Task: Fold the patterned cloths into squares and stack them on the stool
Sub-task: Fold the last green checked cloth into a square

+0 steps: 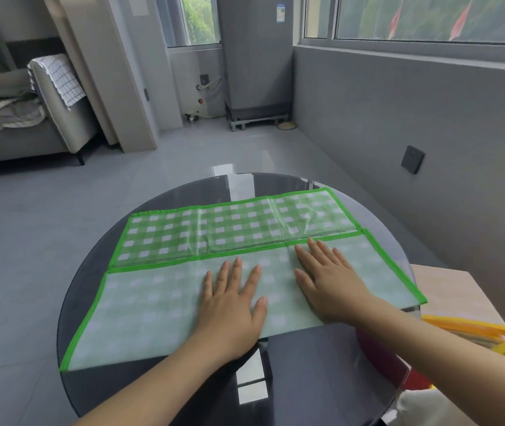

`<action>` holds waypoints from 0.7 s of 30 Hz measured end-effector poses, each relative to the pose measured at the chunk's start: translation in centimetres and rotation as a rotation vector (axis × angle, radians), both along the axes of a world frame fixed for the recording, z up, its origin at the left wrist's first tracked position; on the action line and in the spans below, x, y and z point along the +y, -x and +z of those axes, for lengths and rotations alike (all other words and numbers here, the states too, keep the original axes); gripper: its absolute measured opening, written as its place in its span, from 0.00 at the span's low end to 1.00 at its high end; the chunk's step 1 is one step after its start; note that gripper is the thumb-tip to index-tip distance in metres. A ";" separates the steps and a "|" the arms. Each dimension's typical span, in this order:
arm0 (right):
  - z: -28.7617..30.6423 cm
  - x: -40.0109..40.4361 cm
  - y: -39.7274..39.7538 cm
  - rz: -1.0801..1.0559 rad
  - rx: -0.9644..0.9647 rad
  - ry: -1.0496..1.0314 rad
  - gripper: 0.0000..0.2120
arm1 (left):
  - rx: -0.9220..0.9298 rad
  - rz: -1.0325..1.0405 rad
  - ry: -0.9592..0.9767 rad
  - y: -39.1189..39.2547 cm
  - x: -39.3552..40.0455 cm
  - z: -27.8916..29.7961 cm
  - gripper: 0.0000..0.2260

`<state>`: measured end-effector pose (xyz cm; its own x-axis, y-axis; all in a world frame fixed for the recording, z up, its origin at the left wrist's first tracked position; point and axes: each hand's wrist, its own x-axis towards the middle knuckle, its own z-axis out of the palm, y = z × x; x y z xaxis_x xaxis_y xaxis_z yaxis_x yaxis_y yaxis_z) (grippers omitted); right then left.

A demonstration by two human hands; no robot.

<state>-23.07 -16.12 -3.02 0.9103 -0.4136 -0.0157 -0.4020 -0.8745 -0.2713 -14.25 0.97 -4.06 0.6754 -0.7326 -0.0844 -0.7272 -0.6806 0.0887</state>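
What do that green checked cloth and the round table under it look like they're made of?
Green checked cloth: apparently thin woven fabric, matte, with sharp fold creases, the pattern showing paler on its folded-over near half, and a bright green sewn border. Round table: probably dark tinted glass, glossy; it mirrors the windows.

Green-and-white checked cloth [232, 229] with bright green border on dark glass table [306, 364].

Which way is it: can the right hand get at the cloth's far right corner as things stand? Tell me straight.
Probably yes. The right hand lies flat on the green checked cloth, and the far right corner lies beyond its fingertips on the glass table, with nothing standing between them.
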 end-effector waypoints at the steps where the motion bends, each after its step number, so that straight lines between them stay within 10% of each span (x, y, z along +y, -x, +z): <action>1: -0.1 0.8 -0.7 0.039 -0.012 -0.006 0.26 | 0.000 0.003 0.001 0.0 -0.1 -0.1 0.26; 14: -1.4 3.0 -2.7 0.148 0.030 0.118 0.42 | -0.026 0.035 0.028 -4.8 7.6 -0.4 0.29; 21: -1.0 3.2 -2.7 0.139 0.059 0.120 0.26 | -0.006 0.180 0.034 -7.2 13.4 -0.4 0.38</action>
<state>-20.35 -12.94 -4.01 0.9578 -0.2858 -0.0292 -0.2870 -0.9475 -0.1408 -7.05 14.38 -4.44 0.7966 -0.6018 -0.0573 -0.5941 -0.7969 0.1094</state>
